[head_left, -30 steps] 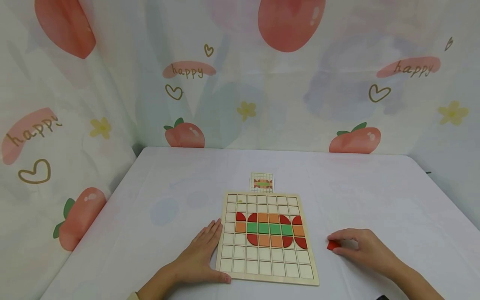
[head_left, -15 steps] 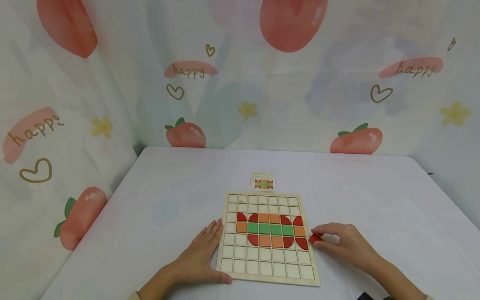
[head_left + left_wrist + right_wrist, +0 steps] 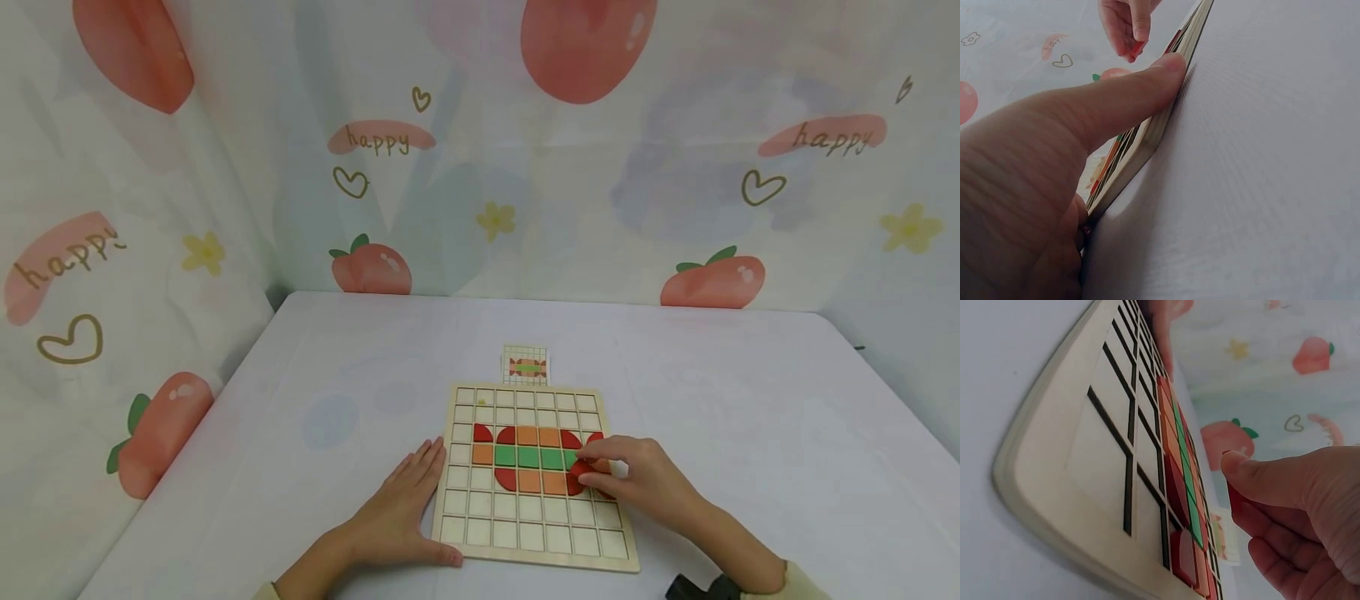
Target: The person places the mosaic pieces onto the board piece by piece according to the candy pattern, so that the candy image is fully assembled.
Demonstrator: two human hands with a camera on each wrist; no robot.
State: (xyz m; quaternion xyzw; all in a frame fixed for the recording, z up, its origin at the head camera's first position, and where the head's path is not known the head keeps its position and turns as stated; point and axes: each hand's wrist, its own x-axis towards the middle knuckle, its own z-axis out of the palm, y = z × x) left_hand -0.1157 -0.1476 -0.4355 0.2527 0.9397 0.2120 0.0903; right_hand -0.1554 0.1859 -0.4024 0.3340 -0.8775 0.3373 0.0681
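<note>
A wooden grid board (image 3: 517,533) lies on the white table, with red quarter-round, orange square and green square tiles (image 3: 528,457) set in its middle rows. My right hand (image 3: 645,479) pinches a red tile (image 3: 1235,497) between thumb and fingers, above the right part of the board. From the head it covers some tiles there. The held tile's full outline is partly hidden by the fingers. My left hand (image 3: 401,508) rests against the board's left side, its fingers straight along that edge and its thumb (image 3: 1147,84) at the near corner.
Just behind the board lies a small card (image 3: 526,365) printed with a gridded pattern in red, orange and green. A patterned cloth (image 3: 570,192) hangs behind the table. A black device (image 3: 701,587) sits at my right wrist.
My right hand has moved left with the red tile, from the table beside the board to over its right columns. My left hand has stayed in place.
</note>
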